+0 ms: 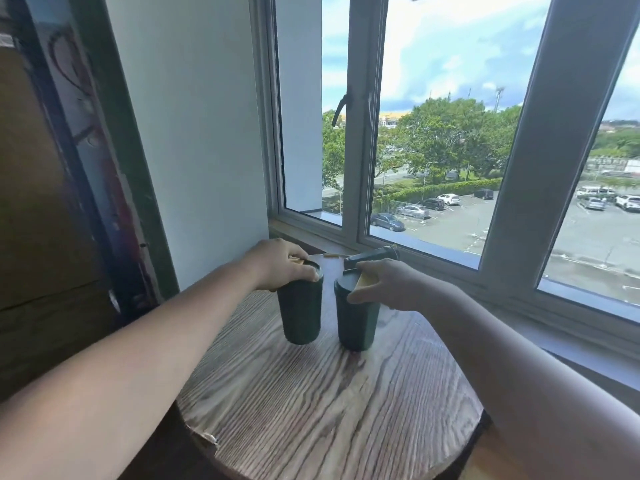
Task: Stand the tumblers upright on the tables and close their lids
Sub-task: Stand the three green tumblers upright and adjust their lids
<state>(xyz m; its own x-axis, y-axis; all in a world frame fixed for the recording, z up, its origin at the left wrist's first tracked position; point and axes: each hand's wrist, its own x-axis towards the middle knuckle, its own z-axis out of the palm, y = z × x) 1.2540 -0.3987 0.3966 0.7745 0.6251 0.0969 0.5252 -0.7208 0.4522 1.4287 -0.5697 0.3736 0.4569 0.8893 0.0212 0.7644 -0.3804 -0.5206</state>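
Note:
Two dark green tumblers stand upright side by side on the round wooden table (311, 410). My left hand (280, 263) rests on top of the left tumbler (300, 313), fingers pressed on its lid near a tan flap. My right hand (384, 284) pinches the tan lid flap (364, 281) of the right tumbler (356, 320), which stands raised at the rim. A third dark tumbler (372, 257) lies on its side behind them, near the window sill, partly hidden by my right hand.
The table stands against a window sill (433, 258) with a large window behind it. A white wall (194, 133) and a dark frame rise on the left. The table's front left edge is chipped (204, 438).

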